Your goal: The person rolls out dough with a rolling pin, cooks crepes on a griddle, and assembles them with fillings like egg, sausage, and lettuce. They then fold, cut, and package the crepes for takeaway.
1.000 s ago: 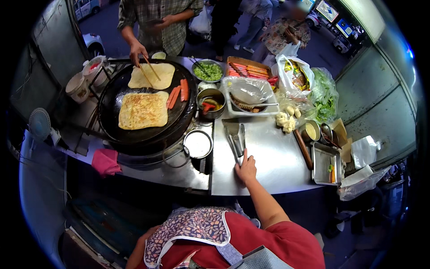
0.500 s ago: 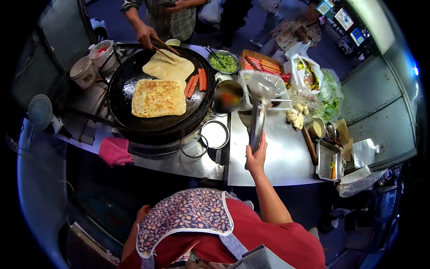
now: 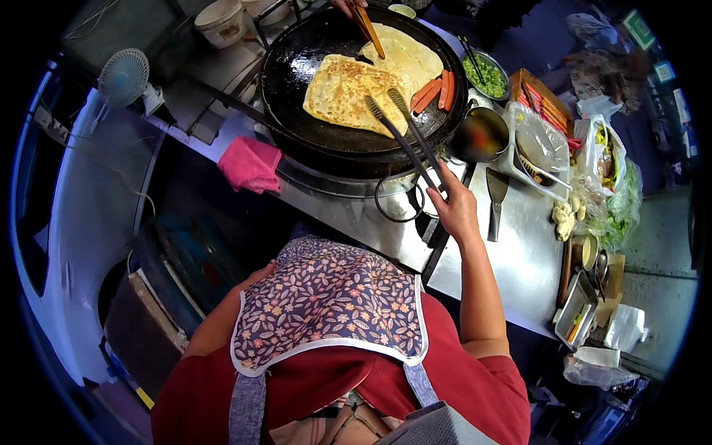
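Note:
My right hand (image 3: pixel 456 204) is closed around the handle end of a pair of dark metal tongs (image 3: pixel 412 152). Their two arms are spread, and the tips lie over the right part of a browned, squarish flatbread (image 3: pixel 337 93) on the round black griddle (image 3: pixel 289 74). Whether the tips touch the bread, I cannot tell. Behind it lies a paler flatbread (image 3: pixel 409 55), with several orange-red sausages (image 3: pixel 435 92) to its right. Another person's hand (image 3: pixel 345 6) holds wooden chopsticks (image 3: pixel 369 31) to the pale bread. My left hand (image 3: pixel 258 276) is low beside my apron, its fingers mostly hidden.
Right of the griddle are a dark pot (image 3: pixel 482 135), a bowl of chopped greens (image 3: pixel 489 78) and a plastic-lined container (image 3: pixel 534 141). A scraper (image 3: pixel 495 200) lies on the steel counter (image 3: pixel 530 252). A pink cloth (image 3: pixel 251 165) hangs at the front edge, near a fan (image 3: pixel 124 78).
My right hand has carried the tongs left, from above the right-hand counter to the griddle, and their arms have spread. The view has turned, and the scraper now shows fully.

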Available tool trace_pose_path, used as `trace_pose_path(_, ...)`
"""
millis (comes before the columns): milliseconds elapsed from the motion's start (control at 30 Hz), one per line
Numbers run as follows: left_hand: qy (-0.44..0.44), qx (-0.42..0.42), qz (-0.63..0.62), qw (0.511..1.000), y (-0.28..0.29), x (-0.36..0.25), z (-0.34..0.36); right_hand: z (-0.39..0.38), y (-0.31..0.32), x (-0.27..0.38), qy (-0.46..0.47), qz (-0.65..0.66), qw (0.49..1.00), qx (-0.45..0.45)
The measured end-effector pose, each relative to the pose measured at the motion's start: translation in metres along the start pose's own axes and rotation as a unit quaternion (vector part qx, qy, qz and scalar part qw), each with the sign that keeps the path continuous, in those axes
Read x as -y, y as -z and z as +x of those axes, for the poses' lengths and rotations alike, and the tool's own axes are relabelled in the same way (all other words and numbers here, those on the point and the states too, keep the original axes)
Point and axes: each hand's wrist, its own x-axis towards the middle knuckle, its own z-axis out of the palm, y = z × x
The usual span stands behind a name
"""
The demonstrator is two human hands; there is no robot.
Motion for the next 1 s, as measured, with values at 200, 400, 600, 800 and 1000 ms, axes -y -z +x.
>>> trace_pose_path(200, 0.001, -0.098, 0.046, 0.994, 0.069, 0.007, 0.033, 0.018, -0.038, 0.033, -0.014, -0.141, 0.990, 0.021)
trace_pose_path(400, -0.021, -0.132, 0.140, 0.981, 0.168, 0.052, 0.098, 0.016, -0.049, 0.062, -0.129, 0.088, 0.987, -0.023)
trace_pose_path(600, -0.046, -0.137, 0.225, 0.964, 0.248, 0.063, 0.132, 0.064, -0.074, 0.081, -0.216, 0.196, 0.949, -0.122)
trace_pose_path(800, -0.070, -0.106, 0.182, 0.975, 0.275, 0.008, 0.125, 0.134, -0.097, 0.092, -0.160, -0.003, 0.977, -0.138)
trace_pose_path(1000, -0.080, -0.071, 0.168, 0.980, 0.277, 0.000, 0.127, 0.197, -0.105, 0.092, -0.155, -0.267, 0.946, -0.093)
